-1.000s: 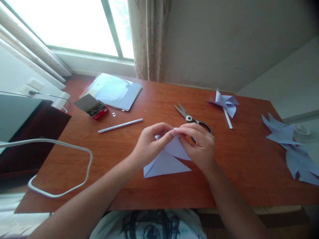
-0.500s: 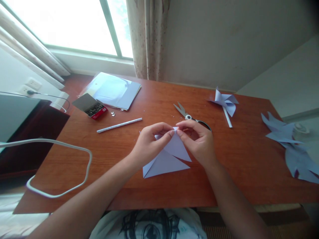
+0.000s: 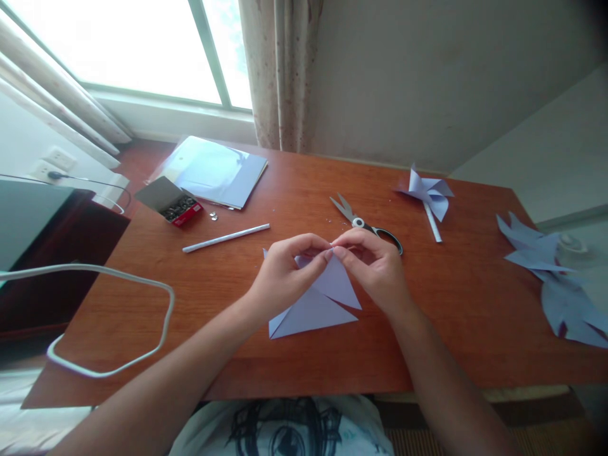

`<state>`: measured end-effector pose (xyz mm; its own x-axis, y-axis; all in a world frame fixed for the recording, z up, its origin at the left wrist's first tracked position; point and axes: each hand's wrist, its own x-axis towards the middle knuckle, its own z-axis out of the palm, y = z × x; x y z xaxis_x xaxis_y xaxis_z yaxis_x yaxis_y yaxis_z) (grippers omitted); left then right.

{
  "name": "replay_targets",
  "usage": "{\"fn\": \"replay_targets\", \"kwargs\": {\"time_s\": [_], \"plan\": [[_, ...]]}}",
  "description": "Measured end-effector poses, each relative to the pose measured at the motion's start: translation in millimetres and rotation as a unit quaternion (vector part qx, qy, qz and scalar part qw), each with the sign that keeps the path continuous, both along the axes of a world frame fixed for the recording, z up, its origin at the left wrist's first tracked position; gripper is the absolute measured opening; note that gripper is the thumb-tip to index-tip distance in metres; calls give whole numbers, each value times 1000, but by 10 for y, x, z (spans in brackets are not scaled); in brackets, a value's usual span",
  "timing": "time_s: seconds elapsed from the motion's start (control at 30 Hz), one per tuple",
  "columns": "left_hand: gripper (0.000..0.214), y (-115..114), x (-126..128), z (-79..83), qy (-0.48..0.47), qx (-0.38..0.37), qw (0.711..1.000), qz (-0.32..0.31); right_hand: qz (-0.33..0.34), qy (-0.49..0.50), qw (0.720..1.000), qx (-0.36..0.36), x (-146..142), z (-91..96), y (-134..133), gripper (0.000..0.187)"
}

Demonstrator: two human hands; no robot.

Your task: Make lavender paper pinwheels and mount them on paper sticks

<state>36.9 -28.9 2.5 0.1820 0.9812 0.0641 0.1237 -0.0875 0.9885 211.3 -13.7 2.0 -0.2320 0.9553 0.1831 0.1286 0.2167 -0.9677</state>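
A pale lilac sheet of paper, cut and folded into triangular flaps, lies on the reddish wooden table in front of me. My left hand pinches a flap of it near the sheet's middle, fingers curled. My right hand meets it fingertip to fingertip, also pinched on the paper. Both hands hold the flaps' tips together just above the sheet. Black-handled scissors lie right behind my right hand.
A white rolled stick lies left of my hands. Beyond it sit an open red box of pins and a plastic folder of paper. A finished paper pinwheel lies at the back right. More lilac cut-outs and a white cable flank the table.
My right hand's fingers have drawn in from lying over the paper to a fingertip pinch against the left hand. The view has shifted slightly; the paper stays in place.
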Motion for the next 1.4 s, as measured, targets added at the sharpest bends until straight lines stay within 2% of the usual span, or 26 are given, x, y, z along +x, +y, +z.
{"fn": "replay_targets", "kwargs": {"time_s": [0.3,0.5,0.93,1.07,1.4], "plan": [[14,10,-5,-34,-30,-32,999,-9,-1,19,999,-33,8,10,-9,2],[15,17,-11,-45,-27,-38,999,-8,1,25,997,-66,10,12,5,8],[16,18,-7,5,-26,-48,998,-8,-2,6,999,-51,21,-22,9,6],[22,12,-12,29,-31,-51,998,-9,-3,-6,999,-39,25,-15,6,5],[28,32,-12,-46,-21,-40,999,-1,-3,-32,999,-14,24,2,-5,6]]}}
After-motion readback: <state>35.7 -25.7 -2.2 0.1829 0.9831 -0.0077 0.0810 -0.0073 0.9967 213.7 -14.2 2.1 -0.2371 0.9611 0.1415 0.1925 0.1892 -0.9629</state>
